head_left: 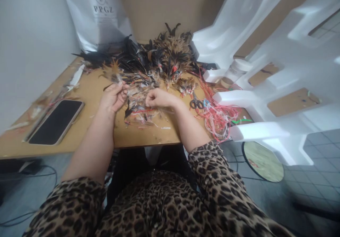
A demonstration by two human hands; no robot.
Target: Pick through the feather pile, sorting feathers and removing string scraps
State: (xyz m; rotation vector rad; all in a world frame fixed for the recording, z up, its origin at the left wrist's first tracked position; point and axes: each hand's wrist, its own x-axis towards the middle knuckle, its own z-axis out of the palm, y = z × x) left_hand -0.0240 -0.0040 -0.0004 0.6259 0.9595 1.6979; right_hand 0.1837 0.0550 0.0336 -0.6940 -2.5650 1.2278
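My left hand (114,96) pinches a small bunch of brown feathers (113,71) by its lower end, with the tips fanning up and away. To its right, my right hand (158,98) is closed with curled fingers over a heap of loose feathers (138,96); whatever its fingertips hold is hidden. Dark and brown feather bundles (172,51) are piled behind both hands. A smaller feather bundle (186,85) lies beyond my right wrist. Near that bundle rest scissors (196,104) with dark handles.
A phone (57,122) lies at the table's left. Pink and white strings (219,118) tangle along the right edge, below a white foam piece (255,97). A white roll (240,66) stands beside the foam. At the back left stands a white bag (98,24).
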